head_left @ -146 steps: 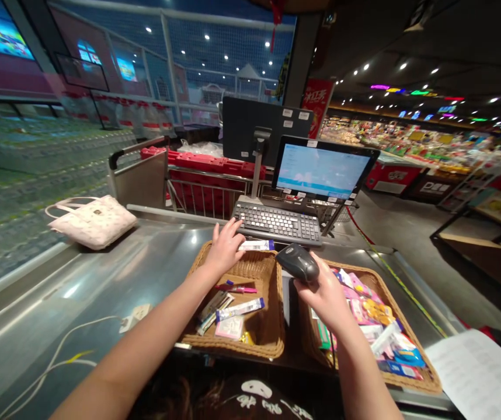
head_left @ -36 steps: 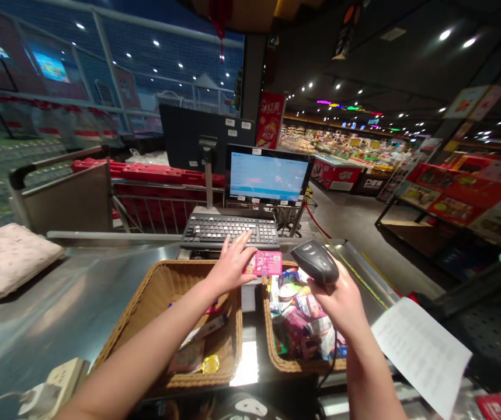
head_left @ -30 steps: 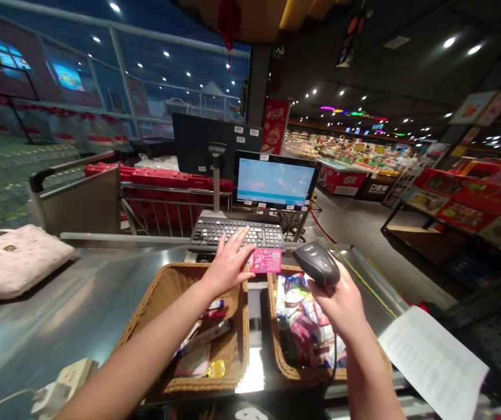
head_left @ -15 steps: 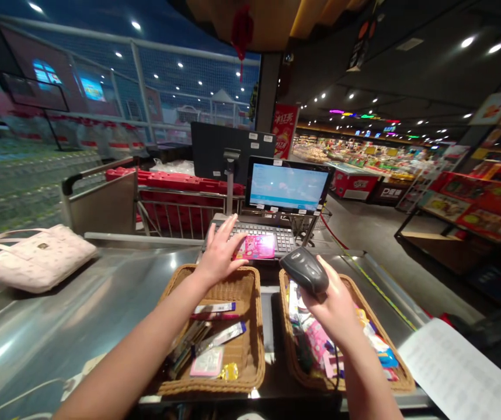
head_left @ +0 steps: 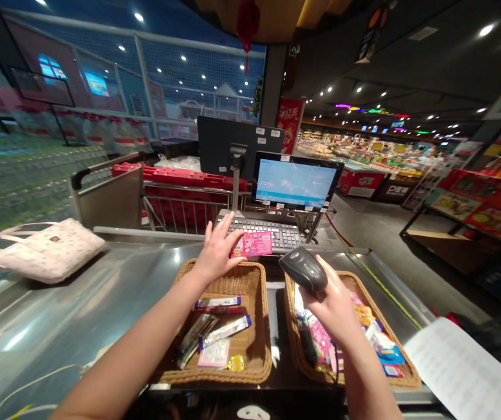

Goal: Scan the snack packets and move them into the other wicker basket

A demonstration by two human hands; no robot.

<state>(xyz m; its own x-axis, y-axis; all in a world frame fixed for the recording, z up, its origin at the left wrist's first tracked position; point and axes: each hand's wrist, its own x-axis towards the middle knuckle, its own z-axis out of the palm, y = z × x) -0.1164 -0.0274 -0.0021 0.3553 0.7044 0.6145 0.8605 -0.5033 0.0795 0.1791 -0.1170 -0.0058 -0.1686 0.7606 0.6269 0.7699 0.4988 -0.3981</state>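
My left hand [head_left: 216, 252] holds a flat pink packet [head_left: 253, 244] up in front of the keyboard [head_left: 277, 232], above the far rim of the left wicker basket [head_left: 259, 366]. My right hand [head_left: 331, 298] grips a black barcode scanner [head_left: 303, 269], its head turned toward the packet, over the right wicker basket [head_left: 294, 350]. The left basket holds a few slim packets and a pink sachet. Many colourful small packets fill the right basket.
A till screen [head_left: 296, 184] and a dark customer display [head_left: 233, 140] stand behind the keyboard. A pale handbag [head_left: 47, 252] lies at the left of the steel counter [head_left: 79, 303]. A printed sheet [head_left: 465, 370] lies at lower right. Red trolleys [head_left: 180, 175] stand behind.
Earlier my left hand held a white and blue tube; it holds the pink packet since. In the last second the view swung left and the packet stayed before the scanner.
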